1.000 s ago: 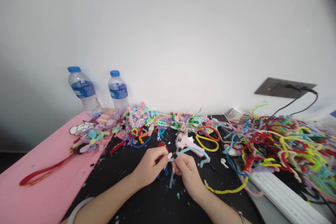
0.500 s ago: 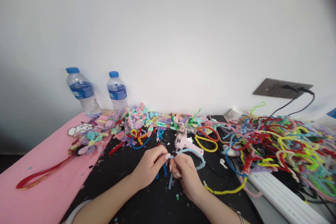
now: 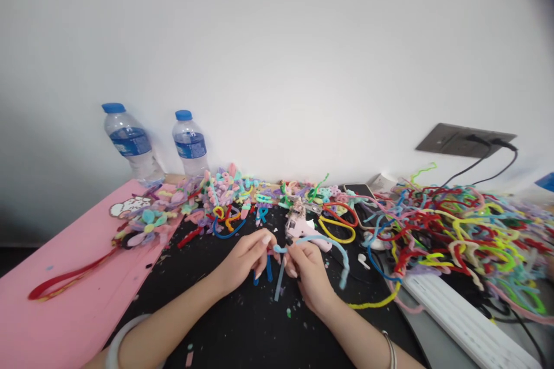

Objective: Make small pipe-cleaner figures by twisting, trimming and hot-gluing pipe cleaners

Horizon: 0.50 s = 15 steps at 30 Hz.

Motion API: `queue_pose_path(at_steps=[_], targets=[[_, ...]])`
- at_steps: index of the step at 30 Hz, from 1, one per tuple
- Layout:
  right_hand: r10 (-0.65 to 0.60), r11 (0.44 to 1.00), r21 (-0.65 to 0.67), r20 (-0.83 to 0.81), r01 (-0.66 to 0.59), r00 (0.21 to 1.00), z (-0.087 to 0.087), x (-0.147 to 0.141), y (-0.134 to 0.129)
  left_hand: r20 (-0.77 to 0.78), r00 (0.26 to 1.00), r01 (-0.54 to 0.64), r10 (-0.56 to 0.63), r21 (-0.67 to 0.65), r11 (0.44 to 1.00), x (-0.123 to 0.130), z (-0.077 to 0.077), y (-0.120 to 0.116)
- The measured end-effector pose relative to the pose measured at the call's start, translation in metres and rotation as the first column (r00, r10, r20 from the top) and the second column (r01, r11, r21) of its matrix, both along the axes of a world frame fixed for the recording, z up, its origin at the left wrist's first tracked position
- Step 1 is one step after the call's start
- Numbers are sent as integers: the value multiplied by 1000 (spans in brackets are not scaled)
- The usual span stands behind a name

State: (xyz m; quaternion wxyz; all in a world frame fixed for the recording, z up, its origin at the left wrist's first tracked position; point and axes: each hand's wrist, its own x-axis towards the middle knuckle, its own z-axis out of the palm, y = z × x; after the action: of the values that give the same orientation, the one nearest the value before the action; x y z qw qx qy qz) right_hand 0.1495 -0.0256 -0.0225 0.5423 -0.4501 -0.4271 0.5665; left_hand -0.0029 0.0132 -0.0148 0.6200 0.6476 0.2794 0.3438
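Between my two hands, over the black mat point(image 3: 242, 328), is a light blue pipe cleaner point(image 3: 333, 242). Its small bent end shows between my fingertips and its long end curves off to the right. My right hand point(image 3: 308, 268) pinches it. My left hand point(image 3: 246, 259) is closed beside the bent end; what its fingers hold is too small to make out. Dark blue strips point(image 3: 269, 270) hang below the left fingers, and a flat grey-blue strip point(image 3: 279, 282) points down between the hands. A pink glue gun point(image 3: 303, 230) lies just behind my right hand.
Two water bottles point(image 3: 190, 147) stand by the wall at the left. A pink sheet point(image 3: 64, 265) lies on the left, a big pile of pipe cleaners point(image 3: 467, 225) on the right, beside a white power strip point(image 3: 463, 317). Small coloured pieces point(image 3: 225, 187) line the back.
My left fingertips have drawn slightly away from my right ones, baring the bent blue end. The long blue end has swung right and down. The view has shifted slightly.
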Motion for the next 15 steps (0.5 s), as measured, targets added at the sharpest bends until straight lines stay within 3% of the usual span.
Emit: queue_pose_path(at_steps=[7, 12, 15], targets=[[47, 990, -122, -163, -67, 986, 6, -8, -4, -149, 981, -93, 124, 199, 976, -2, 8, -4], [47, 990, -124, -108, -61, 993, 6, -7, -3, -105, 990, -87, 95, 80, 993, -1, 7, -5], [56, 994, -88, -69, -62, 996, 5, -4, -1, -68, 998, -2, 1, -19, 1000, 0, 6, -3]])
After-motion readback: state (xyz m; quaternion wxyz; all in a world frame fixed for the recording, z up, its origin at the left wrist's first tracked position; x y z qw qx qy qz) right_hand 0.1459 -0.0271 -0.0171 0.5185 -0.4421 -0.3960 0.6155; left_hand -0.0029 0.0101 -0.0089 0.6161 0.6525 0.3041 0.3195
